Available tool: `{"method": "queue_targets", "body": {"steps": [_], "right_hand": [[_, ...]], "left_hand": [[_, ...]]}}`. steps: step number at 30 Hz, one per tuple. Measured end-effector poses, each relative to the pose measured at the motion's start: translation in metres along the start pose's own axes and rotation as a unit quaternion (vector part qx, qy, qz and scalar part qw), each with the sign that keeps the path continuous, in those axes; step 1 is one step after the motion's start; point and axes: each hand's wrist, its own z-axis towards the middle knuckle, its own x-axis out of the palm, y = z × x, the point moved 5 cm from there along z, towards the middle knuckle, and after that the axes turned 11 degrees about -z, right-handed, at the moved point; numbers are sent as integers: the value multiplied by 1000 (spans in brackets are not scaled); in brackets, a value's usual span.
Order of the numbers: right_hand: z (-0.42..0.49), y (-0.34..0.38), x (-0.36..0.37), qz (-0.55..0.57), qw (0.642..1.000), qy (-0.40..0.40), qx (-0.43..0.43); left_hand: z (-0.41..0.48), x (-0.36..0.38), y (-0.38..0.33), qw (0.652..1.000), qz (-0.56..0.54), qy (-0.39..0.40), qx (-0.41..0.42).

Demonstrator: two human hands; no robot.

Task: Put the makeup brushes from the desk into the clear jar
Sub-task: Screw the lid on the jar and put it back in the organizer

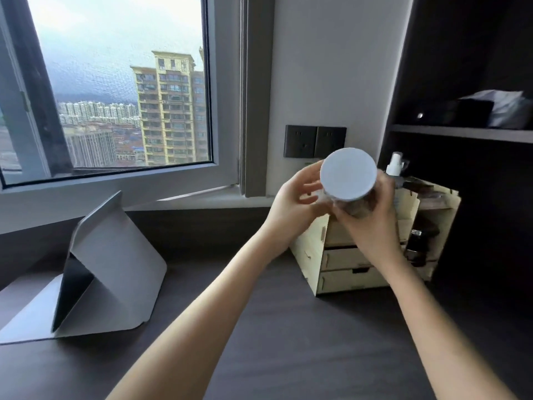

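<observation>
Dark wood-grain table [259, 327] is seen below a window [115, 82], beside a dark shelf unit [461, 131]. One clear jar [350, 197] with a flat, round, pale grey lid [348, 174] is held up in the air at about 1 o'clock, in front of one pale wooden drawer organiser [346, 267]; its contents cannot be made out. The jar's body is gripped by the right hand [372, 217], while the left hand [294, 203] is curled with its fingers spread at the lid's edge. One grey folded tablet stand [109, 272] is seen at 9 o'clock. One white spray bottle [394, 166] is stood in the organiser. No brushes can be made out.
</observation>
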Motion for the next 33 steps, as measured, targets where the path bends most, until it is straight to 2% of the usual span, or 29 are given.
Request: {"method": "queue_targets", "body": {"steps": [4,7,10,15,18,21,27,30,33], "right_hand": [[10,-49,-3,-32,998,-27,50],[15,-67,-2,-44,995,-54,67],[23,-74,3,-75,992,-46,85],[34,-70,-2,-227,968,-73,83],[43,-66,-7,-298,948,-56,94],[48,-61,-13,-333,936,-53,105],[63,-61,-16,-340,932,-12,123],[73,-61,-11,-370,920,22,130],[75,-58,-5,-372,920,20,123]], "left_hand": [[19,10,9,999,32,16,-6],[27,16,15,989,138,42,18],[35,25,22,948,302,74,67],[54,29,19,899,421,48,112],[67,35,16,886,444,47,126],[79,45,13,897,421,62,119],[89,44,15,928,358,75,73],[95,37,19,929,359,67,53],[102,34,24,919,388,61,41]]}}
